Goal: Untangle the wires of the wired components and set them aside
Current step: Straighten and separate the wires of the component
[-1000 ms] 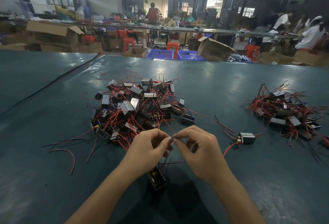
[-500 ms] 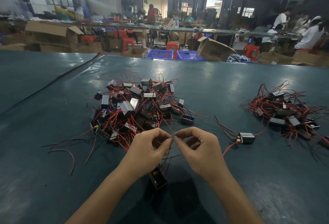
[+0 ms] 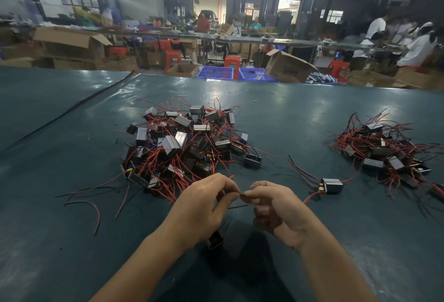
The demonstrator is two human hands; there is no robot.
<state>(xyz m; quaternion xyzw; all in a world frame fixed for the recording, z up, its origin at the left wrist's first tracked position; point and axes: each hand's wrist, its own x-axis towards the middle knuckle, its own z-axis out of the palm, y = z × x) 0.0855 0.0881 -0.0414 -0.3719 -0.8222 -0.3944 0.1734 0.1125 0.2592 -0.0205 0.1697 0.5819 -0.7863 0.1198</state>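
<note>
A tangled heap of small box-shaped components with red and black wires (image 3: pixel 182 143) lies on the green table in front of me. Just below it, my left hand (image 3: pixel 201 208) and my right hand (image 3: pixel 276 208) meet fingertip to fingertip and pinch a thin dark wire (image 3: pixel 237 205) between them. One component (image 3: pixel 214 241) hangs on that wire under my left hand, mostly hidden by it. A single component (image 3: pixel 332 185) lies to the right of my hands. A second pile of components (image 3: pixel 384 150) lies at the far right.
Loose red and black wires (image 3: pixel 93 203) trail over the table (image 3: pixel 72 241) to the left. A dark seam (image 3: pixel 79 107) runs diagonally at the back left. Beyond the table's far edge stand cardboard boxes (image 3: pixel 288 66), blue crates (image 3: pixel 215 72), red stools and seated people.
My hands have stayed together on the wire and shifted slightly. The hanging component remains under my left hand. The piles have not moved.
</note>
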